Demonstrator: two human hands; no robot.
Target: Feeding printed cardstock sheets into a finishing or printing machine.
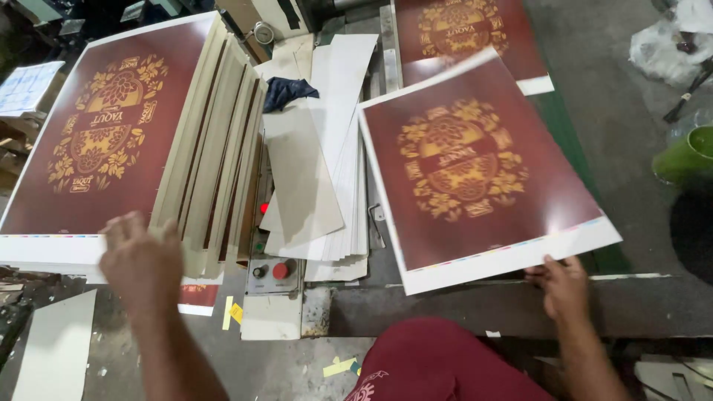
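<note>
Right hand at printed sheet edge

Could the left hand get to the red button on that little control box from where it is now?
Probably yes. The left hand hovers at the printed stack's near edge, and the red button sits uncovered just to its right, with nothing between them.

The single head camera is looking steeply down from close above, facing forward over the desk beyond the fingers.
</note>
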